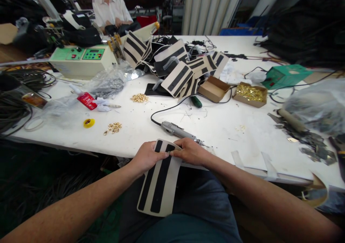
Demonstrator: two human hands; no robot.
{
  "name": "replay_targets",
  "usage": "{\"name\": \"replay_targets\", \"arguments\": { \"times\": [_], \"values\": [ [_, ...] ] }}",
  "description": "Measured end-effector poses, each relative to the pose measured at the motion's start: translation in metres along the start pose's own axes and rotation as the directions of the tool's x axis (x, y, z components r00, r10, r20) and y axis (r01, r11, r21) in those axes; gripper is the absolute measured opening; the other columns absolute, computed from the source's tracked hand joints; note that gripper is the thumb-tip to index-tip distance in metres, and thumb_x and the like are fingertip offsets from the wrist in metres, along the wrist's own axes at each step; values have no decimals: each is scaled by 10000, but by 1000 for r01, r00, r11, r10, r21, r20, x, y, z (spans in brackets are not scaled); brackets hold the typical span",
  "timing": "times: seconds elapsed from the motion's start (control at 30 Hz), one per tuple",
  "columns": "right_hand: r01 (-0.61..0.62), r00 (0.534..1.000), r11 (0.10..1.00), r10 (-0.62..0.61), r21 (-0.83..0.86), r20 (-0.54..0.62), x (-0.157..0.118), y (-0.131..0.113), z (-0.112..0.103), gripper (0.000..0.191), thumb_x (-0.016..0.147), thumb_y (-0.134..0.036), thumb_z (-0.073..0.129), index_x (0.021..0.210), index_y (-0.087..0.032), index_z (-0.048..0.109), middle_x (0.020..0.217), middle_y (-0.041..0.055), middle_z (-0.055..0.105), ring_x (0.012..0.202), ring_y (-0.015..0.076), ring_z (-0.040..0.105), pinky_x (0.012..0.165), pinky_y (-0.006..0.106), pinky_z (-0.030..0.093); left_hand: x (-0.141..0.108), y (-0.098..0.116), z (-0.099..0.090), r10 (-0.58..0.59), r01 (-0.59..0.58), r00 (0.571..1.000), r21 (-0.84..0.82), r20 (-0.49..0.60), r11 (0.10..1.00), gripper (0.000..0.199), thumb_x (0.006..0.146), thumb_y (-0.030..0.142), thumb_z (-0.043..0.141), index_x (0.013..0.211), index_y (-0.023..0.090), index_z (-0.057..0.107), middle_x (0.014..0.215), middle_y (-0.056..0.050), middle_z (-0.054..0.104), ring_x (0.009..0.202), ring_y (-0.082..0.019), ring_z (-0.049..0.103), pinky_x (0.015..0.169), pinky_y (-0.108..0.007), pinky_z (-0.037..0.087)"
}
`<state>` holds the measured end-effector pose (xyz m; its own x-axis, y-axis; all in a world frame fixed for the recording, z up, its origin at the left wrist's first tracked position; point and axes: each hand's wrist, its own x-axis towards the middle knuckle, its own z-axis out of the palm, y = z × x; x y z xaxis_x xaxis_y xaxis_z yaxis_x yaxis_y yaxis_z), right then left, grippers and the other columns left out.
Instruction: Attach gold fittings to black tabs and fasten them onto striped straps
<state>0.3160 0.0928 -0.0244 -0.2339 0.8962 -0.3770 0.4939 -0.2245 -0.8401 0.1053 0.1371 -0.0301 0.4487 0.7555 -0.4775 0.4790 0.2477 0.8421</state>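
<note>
White surface (140, 135) filled mid-scene; a pale ridged partition (212, 9) stood far behind it, a person in a white shirt (114, 11) far left. Left hand (147, 157) and right hand (190, 151), thumbs nearly meeting, both gripped the flat beige panel with two black stripes (159, 183) at the surface's near edge, its lower end over the lap (212, 203). Grey corded power screwdriver (178, 130) lay just beyond; a broad white stretch ran right of it.

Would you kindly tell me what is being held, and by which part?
The left hand and right hand hold a striped panel near its table-side end.
</note>
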Motion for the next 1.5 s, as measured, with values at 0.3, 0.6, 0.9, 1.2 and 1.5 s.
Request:
{"name": "replay_targets", "arguments": {
  "times": [0.3, 0.6, 0.9, 1.2, 1.5],
  "values": [
    [-88, 996, 989, 87, -117, -17, 14, -4, -6, 127, 813, -310, 722, 754, -200, 748, 715, 24, 689, 702, 195, 632, 590, 300, 438, 17, 8, -2, -131, 131, 991, 10, 28, 991, 259, 663, 284, 814, 893, 171, 786, 835, -67, 816, 777, -272, 764, 693, -336, 578],
    [-139, 990, 959, 133, -245, -39, 24, -6, -4, 144, 784, -322, 746, 709, -199, 746, 694, 44, 682, 675, 201, 638, 537, 289, 431, 30, 15, 1, -155, 155, 988, 136, -9, 978, 203, 610, 198, 814, 800, 149, 762, 746, -66, 794, 716, -273, 757, 627, -331, 578],
    [-83, 994, 973, 67, -214, -82, 35, 10, 2, 196, 758, -312, 767, 600, -224, 690, 527, 8, 601, 502, 155, 575, 438, 263, 409, 25, 13, -5, 89, -38, 991, 434, -98, 900, 395, 663, 311, 865, 1004, 158, 740, 906, -98, 787, 878, -326, 752, 748, -377, 570],
    [-196, 980, 971, 191, -136, -47, 31, -2, 2, 109, 761, -303, 720, 728, -202, 745, 624, 44, 660, 564, 188, 624, 470, 289, 463, 10, -21, 1, 668, -536, 743, 630, 37, 561, 212, 856, 212, 772, 1060, 264, 801, 1283, -66, 730, 1243, -290, 596, 1080, -466, 488],
    [-262, 965, 961, 260, -82, -39, 34, -6, 2, 122, 762, -308, 730, 699, -203, 744, 642, 66, 686, 585, 206, 634, 499, 320, 493, 22, -37, 4, 597, -485, 802, 554, -28, 677, 209, 846, 272, 808, 1055, 285, 819, 1249, -21, 779, 1220, -278, 617, 1064, -474, 489]
  ]
}}
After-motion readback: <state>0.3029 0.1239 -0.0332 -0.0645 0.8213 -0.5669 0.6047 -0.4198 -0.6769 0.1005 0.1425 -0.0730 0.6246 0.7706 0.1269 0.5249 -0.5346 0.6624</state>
